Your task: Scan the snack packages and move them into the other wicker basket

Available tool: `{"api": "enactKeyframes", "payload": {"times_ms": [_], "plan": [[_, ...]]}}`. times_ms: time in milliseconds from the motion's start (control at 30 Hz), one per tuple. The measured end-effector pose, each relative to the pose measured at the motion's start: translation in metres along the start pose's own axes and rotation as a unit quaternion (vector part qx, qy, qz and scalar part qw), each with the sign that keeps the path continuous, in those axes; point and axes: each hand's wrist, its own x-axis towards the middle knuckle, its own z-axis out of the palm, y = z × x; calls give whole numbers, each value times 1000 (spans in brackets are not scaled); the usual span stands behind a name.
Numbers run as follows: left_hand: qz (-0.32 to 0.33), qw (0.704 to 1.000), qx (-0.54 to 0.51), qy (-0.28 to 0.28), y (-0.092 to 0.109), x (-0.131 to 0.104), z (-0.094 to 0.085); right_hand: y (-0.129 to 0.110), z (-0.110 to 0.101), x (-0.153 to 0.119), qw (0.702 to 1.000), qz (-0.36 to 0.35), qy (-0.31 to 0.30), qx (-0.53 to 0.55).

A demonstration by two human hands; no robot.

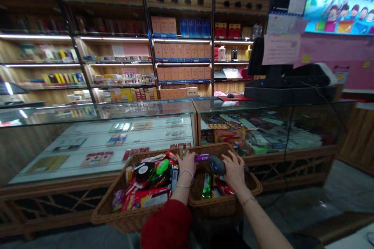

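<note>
My left hand (187, 164) holds a small purple packet (202, 158) over the inner edges of two wicker baskets. Closed round a dark handheld scanner (216, 165) is my right hand (234, 169), above the right basket (210, 202); the scanner's head points left, close to the packet but apart from it. Inside that basket lie a green-wrapped snack (206, 185) and some red packets (226, 188). The left basket (101, 207) is fuller, with a black round container (144, 171), a bright green item (162, 167) and several red packages (143, 198).
Beyond the baskets runs a glass display counter (163, 105) with goods inside. A monitor (256, 56) stands on it at the right, near a mouse (230, 95); a dark cable (289, 136) hangs down the front. Lit shelves (182, 64) of boxes line the wall.
</note>
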Motion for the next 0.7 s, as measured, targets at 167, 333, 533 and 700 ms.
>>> {"api": "enactKeyframes", "payload": {"times_ms": [167, 333, 533, 700], "plan": [[5, 1000, 0, 10, 0, 1, 1, 2, 2, 0, 1000, -5, 7, 6], [7, 1000, -9, 15, -1, 1, 4, 5, 4, -1, 1000, -11, 8, 6], [7, 1000, -8, 18, -2, -2, 5, 7, 5, -2, 1000, -16, 18, 3], [11, 1000, -8, 18, -2, -3, 6, 5, 5, -3, 999, -10, 31, -7]]}}
